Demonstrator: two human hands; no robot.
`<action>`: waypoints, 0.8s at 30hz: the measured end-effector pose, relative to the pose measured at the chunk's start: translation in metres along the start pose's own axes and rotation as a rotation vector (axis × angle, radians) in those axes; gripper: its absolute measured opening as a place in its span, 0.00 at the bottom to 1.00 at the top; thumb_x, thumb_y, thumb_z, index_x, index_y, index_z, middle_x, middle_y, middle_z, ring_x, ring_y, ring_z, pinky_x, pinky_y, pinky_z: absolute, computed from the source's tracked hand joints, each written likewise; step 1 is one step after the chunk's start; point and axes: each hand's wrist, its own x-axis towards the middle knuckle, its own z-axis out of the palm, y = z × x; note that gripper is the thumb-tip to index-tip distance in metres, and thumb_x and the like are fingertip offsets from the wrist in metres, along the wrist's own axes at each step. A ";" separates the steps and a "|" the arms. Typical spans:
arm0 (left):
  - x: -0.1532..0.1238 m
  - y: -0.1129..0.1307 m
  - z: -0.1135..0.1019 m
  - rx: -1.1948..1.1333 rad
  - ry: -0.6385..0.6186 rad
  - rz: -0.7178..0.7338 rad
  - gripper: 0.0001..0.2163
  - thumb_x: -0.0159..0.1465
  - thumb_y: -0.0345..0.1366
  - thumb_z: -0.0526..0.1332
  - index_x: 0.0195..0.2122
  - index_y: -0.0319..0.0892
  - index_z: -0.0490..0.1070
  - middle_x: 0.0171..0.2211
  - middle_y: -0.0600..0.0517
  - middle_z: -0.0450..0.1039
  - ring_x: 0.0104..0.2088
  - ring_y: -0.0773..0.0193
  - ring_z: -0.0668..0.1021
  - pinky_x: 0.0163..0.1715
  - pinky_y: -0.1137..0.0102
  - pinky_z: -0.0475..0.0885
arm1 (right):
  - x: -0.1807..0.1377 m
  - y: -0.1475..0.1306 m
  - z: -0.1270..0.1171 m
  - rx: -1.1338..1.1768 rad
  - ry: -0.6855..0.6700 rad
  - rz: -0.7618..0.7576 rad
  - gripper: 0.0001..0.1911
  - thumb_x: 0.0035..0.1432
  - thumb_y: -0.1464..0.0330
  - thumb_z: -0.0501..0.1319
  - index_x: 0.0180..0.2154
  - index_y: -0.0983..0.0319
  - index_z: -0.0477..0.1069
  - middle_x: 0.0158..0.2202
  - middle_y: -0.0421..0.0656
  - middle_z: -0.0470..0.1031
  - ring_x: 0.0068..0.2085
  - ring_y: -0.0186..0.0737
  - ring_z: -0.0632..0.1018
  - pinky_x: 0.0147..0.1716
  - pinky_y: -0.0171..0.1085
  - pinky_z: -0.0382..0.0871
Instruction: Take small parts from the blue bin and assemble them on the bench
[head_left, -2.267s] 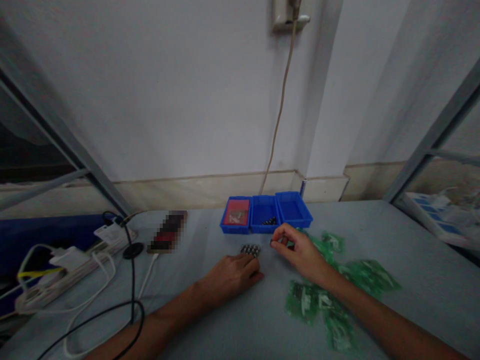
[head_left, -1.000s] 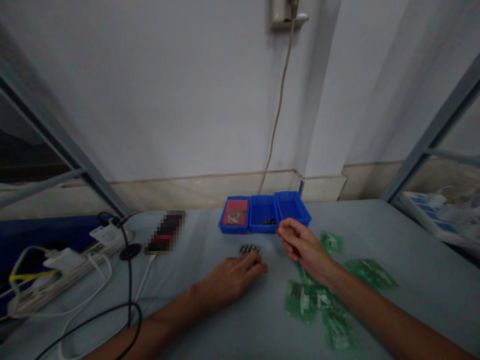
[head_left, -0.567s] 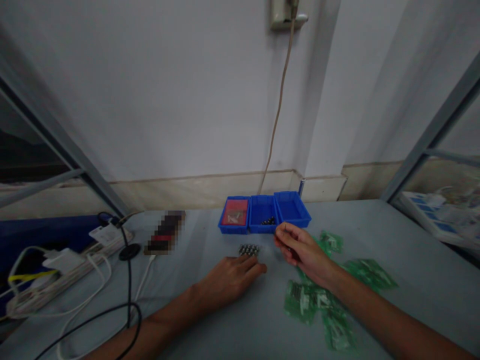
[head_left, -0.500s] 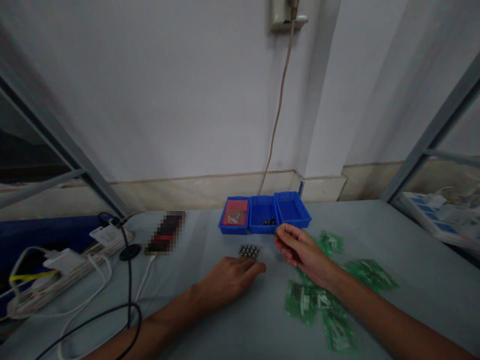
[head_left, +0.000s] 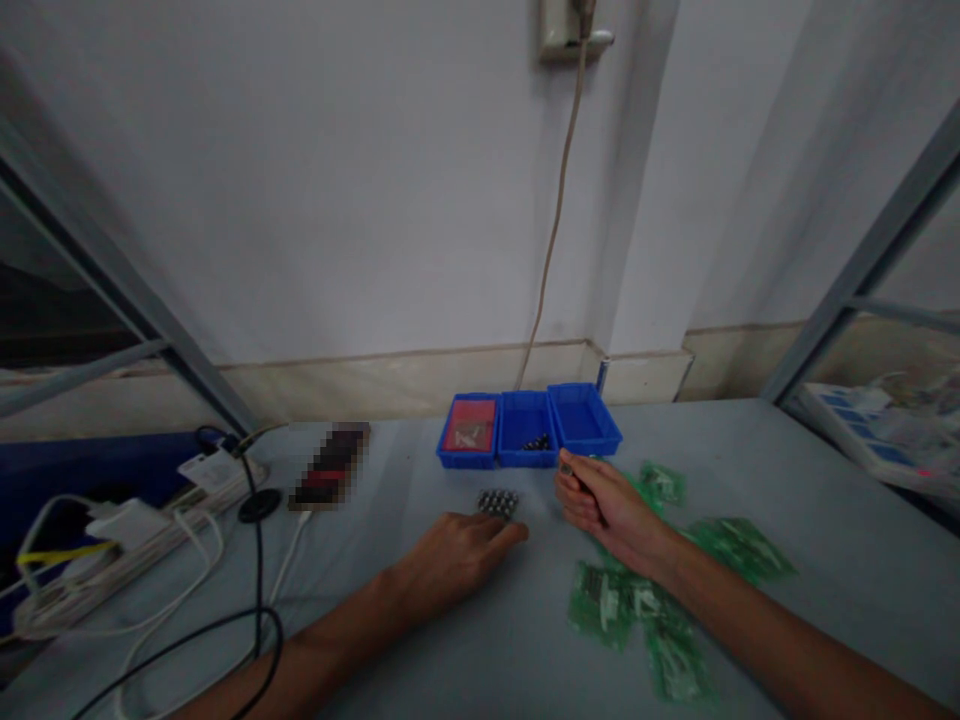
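A tight block of small, shiny metal pieces [head_left: 498, 502] lies on the grey table. My left hand [head_left: 466, 552] rests just in front of it, palm down with the thumb stretched out; its fingertips are partly hidden at the block's near edge. To the right, my right hand [head_left: 604, 505] is raised and closed. Between its thumb and curled fingers shows the end of a small, round metal part [head_left: 567, 469]. Behind the hands, the middle blue bin [head_left: 525, 410] holds several small dark metal pieces [head_left: 537, 443].
The left blue bin [head_left: 468, 463] contains a red packet [head_left: 471, 425]; another blue bin [head_left: 585, 415] stands at right. Green plastic bags [head_left: 600, 605] lie around my right forearm. A blurred phone-like object [head_left: 331, 466], cables and a power strip [head_left: 90, 600] occupy the left.
My right hand has turned slightly and shifted a little to the right, so the end of the small metal part now shows. My left hand has hardly moved.
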 end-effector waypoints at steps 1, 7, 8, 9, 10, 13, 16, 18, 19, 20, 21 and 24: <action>0.000 0.000 0.000 0.005 -0.001 -0.001 0.09 0.76 0.29 0.52 0.55 0.39 0.65 0.38 0.49 0.78 0.35 0.58 0.82 0.33 0.67 0.78 | 0.001 0.001 -0.001 0.003 0.007 -0.011 0.24 0.63 0.53 0.67 0.25 0.61 0.64 0.18 0.30 0.54 0.17 0.25 0.50 0.16 0.30 0.45; 0.000 0.001 -0.001 0.024 0.004 0.000 0.09 0.75 0.28 0.53 0.54 0.40 0.66 0.36 0.50 0.77 0.33 0.59 0.81 0.30 0.69 0.76 | 0.001 0.001 0.001 -0.009 0.112 -0.066 0.21 0.60 0.54 0.70 0.28 0.62 0.67 0.21 0.32 0.59 0.19 0.26 0.54 0.15 0.28 0.48; 0.000 0.001 -0.001 0.020 0.002 0.001 0.09 0.75 0.28 0.53 0.54 0.40 0.66 0.36 0.50 0.76 0.33 0.59 0.81 0.31 0.70 0.76 | 0.000 0.000 0.002 -0.018 0.130 -0.076 0.20 0.59 0.54 0.71 0.30 0.61 0.68 0.23 0.33 0.62 0.20 0.26 0.56 0.15 0.28 0.49; 0.000 0.001 -0.001 0.015 0.000 0.000 0.09 0.75 0.28 0.53 0.54 0.40 0.66 0.36 0.50 0.76 0.33 0.60 0.81 0.31 0.70 0.76 | -0.001 0.000 0.003 -0.034 0.139 -0.087 0.19 0.59 0.54 0.71 0.31 0.61 0.69 0.24 0.35 0.64 0.21 0.27 0.59 0.16 0.28 0.51; 0.000 0.001 -0.001 0.011 -0.002 -0.002 0.09 0.75 0.28 0.53 0.54 0.40 0.66 0.36 0.50 0.76 0.33 0.60 0.80 0.32 0.70 0.76 | -0.002 -0.001 0.005 -0.057 0.141 -0.102 0.18 0.59 0.54 0.71 0.33 0.60 0.70 0.26 0.36 0.66 0.22 0.28 0.61 0.16 0.27 0.52; 0.001 0.002 -0.001 0.003 -0.012 -0.013 0.09 0.75 0.29 0.53 0.54 0.40 0.66 0.37 0.50 0.76 0.33 0.59 0.80 0.32 0.69 0.76 | -0.003 -0.001 0.007 -0.185 0.119 -0.162 0.16 0.60 0.55 0.70 0.36 0.58 0.71 0.27 0.36 0.69 0.23 0.30 0.65 0.17 0.28 0.57; 0.002 0.002 0.000 0.000 -0.022 -0.020 0.08 0.75 0.30 0.53 0.53 0.40 0.67 0.36 0.50 0.76 0.33 0.58 0.80 0.31 0.68 0.76 | -0.002 0.000 0.004 -0.339 0.130 -0.227 0.16 0.58 0.55 0.72 0.36 0.58 0.71 0.25 0.34 0.67 0.22 0.31 0.65 0.17 0.30 0.61; 0.002 0.003 0.000 -0.001 -0.023 -0.020 0.08 0.75 0.30 0.53 0.52 0.40 0.67 0.37 0.49 0.76 0.33 0.58 0.80 0.31 0.68 0.76 | 0.000 0.002 0.000 -0.435 0.154 -0.265 0.17 0.56 0.56 0.73 0.36 0.57 0.71 0.26 0.34 0.67 0.21 0.31 0.65 0.16 0.31 0.61; 0.003 0.003 -0.001 -0.002 -0.025 -0.020 0.08 0.75 0.30 0.53 0.52 0.40 0.67 0.37 0.49 0.76 0.34 0.58 0.80 0.32 0.68 0.76 | 0.001 0.003 -0.002 -0.478 0.164 -0.281 0.17 0.55 0.56 0.73 0.35 0.57 0.71 0.27 0.35 0.69 0.21 0.31 0.66 0.16 0.31 0.61; 0.003 0.003 -0.001 0.000 -0.029 -0.024 0.08 0.74 0.30 0.53 0.52 0.40 0.67 0.37 0.49 0.76 0.34 0.58 0.80 0.31 0.68 0.76 | 0.002 0.003 -0.003 -0.514 0.169 -0.293 0.16 0.55 0.57 0.74 0.35 0.58 0.71 0.29 0.36 0.70 0.22 0.31 0.67 0.16 0.31 0.61; 0.004 0.004 -0.001 0.003 -0.036 -0.029 0.08 0.74 0.29 0.53 0.52 0.40 0.67 0.37 0.49 0.76 0.34 0.58 0.80 0.31 0.68 0.76 | 0.003 0.003 -0.004 -0.541 0.168 -0.301 0.16 0.55 0.57 0.74 0.35 0.58 0.71 0.30 0.37 0.71 0.23 0.32 0.68 0.15 0.31 0.62; 0.005 0.004 -0.004 0.005 -0.063 -0.043 0.07 0.74 0.30 0.53 0.50 0.41 0.68 0.37 0.49 0.75 0.33 0.58 0.79 0.31 0.68 0.76 | 0.003 0.003 -0.002 -0.568 0.154 -0.306 0.16 0.54 0.57 0.74 0.34 0.58 0.71 0.33 0.39 0.72 0.25 0.34 0.70 0.15 0.31 0.62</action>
